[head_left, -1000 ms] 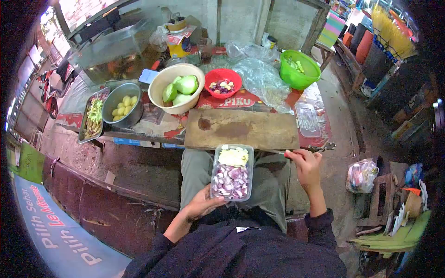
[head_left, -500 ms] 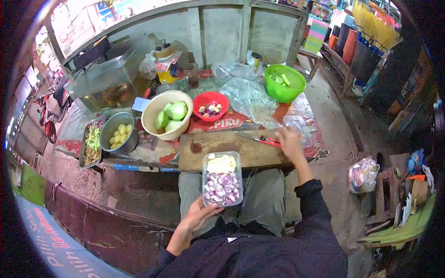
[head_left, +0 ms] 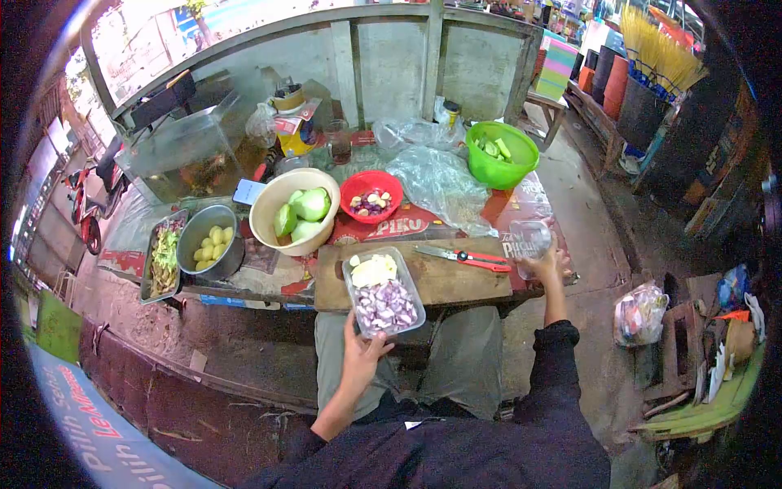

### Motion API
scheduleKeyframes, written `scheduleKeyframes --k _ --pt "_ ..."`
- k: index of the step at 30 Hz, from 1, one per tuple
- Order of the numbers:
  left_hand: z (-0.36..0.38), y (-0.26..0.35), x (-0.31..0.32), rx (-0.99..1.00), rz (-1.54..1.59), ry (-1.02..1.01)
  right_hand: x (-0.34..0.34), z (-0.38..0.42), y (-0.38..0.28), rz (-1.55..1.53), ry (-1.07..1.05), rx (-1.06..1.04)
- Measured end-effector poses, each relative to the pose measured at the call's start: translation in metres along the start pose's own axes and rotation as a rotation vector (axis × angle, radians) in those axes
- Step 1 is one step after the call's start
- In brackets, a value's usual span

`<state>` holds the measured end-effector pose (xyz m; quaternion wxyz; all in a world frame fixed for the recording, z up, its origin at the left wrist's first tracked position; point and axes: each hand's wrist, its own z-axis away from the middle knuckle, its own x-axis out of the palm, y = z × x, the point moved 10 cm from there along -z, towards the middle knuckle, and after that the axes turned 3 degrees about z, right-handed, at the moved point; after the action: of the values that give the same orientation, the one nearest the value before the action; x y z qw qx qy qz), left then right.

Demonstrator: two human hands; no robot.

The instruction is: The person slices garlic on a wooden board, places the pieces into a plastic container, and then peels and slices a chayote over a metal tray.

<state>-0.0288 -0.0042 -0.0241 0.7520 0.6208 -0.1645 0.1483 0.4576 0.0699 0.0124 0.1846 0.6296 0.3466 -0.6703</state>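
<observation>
My left hand (head_left: 362,354) grips the near end of a clear plastic container (head_left: 413,287), tilted slightly over the near edge of the wooden cutting board (head_left: 481,285). Chopped shallots (head_left: 386,306) fill most of it, with pale pieces that look like garlic (head_left: 374,270) at the far end. Over at the table's right side, my right hand (head_left: 546,264) has its fingers closed on a clear plastic lid (head_left: 529,236). A knife with a red and black handle (head_left: 482,260) lies on the board, apart from both hands.
Behind the board stand a cream bowl (head_left: 263,218) of green vegetables, a red bowl (head_left: 394,181) and a green bowl (head_left: 509,171). Left of them are a metal pot (head_left: 230,255) of peeled potatoes and a tray (head_left: 147,281). Plastic bags (head_left: 440,187) lie farther back.
My left hand has raised the container forward, over the board's edge. My right hand has moved right, past the knife, and taken hold of the lid, which has shifted on the table.
</observation>
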Motion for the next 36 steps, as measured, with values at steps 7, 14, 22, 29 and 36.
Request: scheduleKeyframes --k 7,14,22,29,36 --pt "-0.019 -0.017 0.013 -0.002 -0.281 -0.13 -0.036 -0.006 0.001 -0.513 0.303 -0.317" --pt "-0.027 -0.034 0.027 -0.179 -0.194 -0.192 -0.124 0.177 -0.172 -0.623 0.446 -0.806" --pt "-0.027 -0.033 0.051 -0.212 0.111 -0.253 -0.06 0.292 -0.257 -0.368 0.19 -1.235" --pt "-0.025 -0.039 0.05 -0.264 0.225 -0.155 -0.036 0.299 -0.247 -0.249 0.012 -1.102" --pt "-0.027 -0.043 0.05 -0.304 0.296 -0.135 -0.018 0.282 -0.243 -0.166 -0.079 -0.957"
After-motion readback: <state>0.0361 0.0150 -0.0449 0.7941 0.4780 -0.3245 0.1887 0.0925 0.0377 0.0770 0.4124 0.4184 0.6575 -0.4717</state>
